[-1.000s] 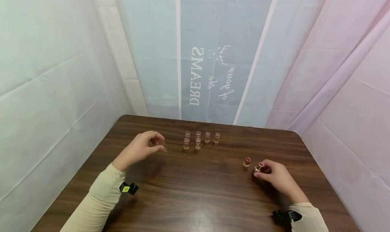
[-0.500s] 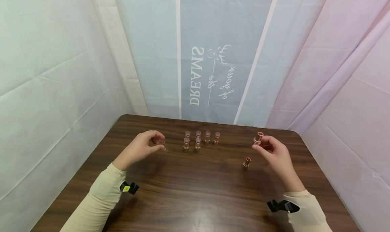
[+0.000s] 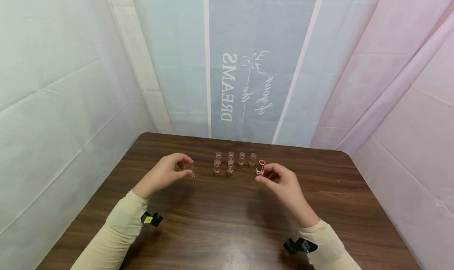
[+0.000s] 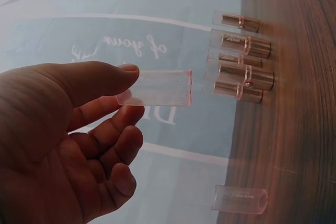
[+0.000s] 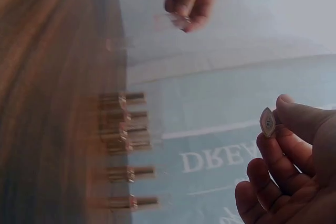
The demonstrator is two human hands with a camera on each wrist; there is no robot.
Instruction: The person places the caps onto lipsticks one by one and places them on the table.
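My left hand (image 3: 168,170) pinches a clear lipstick cap (image 4: 160,87) between thumb and index finger, above the table's left half. The cap lies sideways in the left wrist view. In the head view my right hand (image 3: 283,185) holds an uncapped lipstick (image 3: 261,168) by its lower part, upright, red tip up. Its base (image 5: 268,123) faces the right wrist camera. Several lipsticks with clear caps (image 3: 230,168) stand upright in two rows between the hands, the held lipstick close to the right of them.
Another clear cap (image 4: 240,199) stands on the dark wooden table (image 3: 213,218), apart from the lipsticks. Behind the table hangs a blue-grey cloth (image 3: 184,84) with mirrored white lettering. Pale cloth (image 3: 71,104) hangs along the left side.
My right hand has lifted the lipstick off the table and carried it left, near the standing row. The other uncapped lipstick is now out of sight behind that hand. The left hand hardly moves.
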